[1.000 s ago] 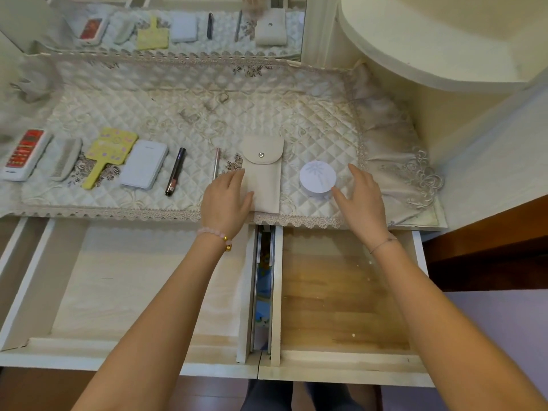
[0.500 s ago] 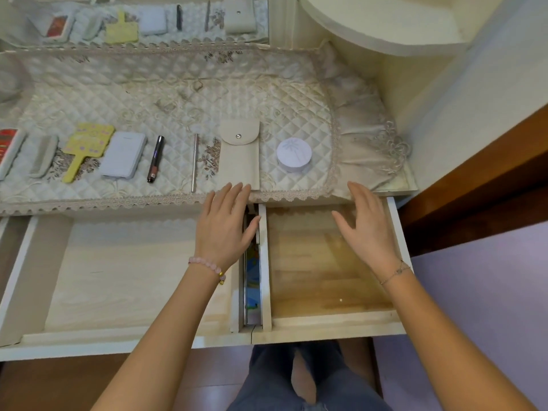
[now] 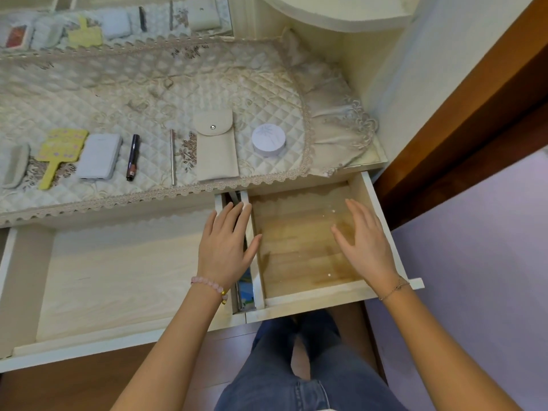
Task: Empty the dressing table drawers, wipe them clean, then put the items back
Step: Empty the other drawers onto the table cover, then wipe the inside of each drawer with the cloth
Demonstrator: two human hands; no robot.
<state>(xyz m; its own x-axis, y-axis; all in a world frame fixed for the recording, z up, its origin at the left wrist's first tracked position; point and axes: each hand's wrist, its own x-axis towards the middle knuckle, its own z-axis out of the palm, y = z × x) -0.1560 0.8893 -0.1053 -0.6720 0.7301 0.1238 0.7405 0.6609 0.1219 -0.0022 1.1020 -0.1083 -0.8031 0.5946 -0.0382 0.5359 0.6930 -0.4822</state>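
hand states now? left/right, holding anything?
Left hand: open, fingers straight, holds nothing, above the left edge of the right drawer.
Right hand: open, holds nothing, over the right drawer.

Cream diamond-quilted satin cloth (image 3: 148,93), beige lace hem; yellow paddle-shaped hand mirror (image 3: 60,151), lilac floral print; beige snap-flap fabric pouch (image 3: 216,146), plain; round white tin (image 3: 268,139), pale lilac leaf motif; small right drawer (image 3: 299,247), honey-brown wood-grain base; wide left drawer (image 3: 118,277), pale cream grain.
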